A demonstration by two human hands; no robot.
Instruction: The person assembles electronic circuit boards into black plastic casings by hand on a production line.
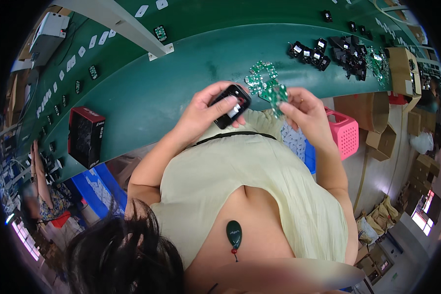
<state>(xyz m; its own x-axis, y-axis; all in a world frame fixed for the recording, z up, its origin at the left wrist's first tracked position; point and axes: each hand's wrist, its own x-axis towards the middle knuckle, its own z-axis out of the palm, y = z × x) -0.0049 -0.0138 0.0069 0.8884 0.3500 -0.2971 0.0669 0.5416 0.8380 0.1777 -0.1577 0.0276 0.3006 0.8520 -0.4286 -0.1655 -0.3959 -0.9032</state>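
Note:
In my left hand (206,109) I hold a black plastic housing (224,117), open side up, with a white label and a bit of red inside; my thumb lies across it. My right hand (304,110) pinches a green circuit board (278,98) by its edge, a little to the right of the housing and apart from it. Just beyond the hands, a loose cluster of green circuit boards (260,76) lies on the green table (181,93).
Black housings (308,54) and a darker heap (350,54) sit at the far right, beside more boards (377,63) and a cardboard box (402,73). A red-black box (85,137) stands left. A pink basket (345,132) is at my right. A metal post (127,27) rises ahead. Another person's arm (40,171) shows far left.

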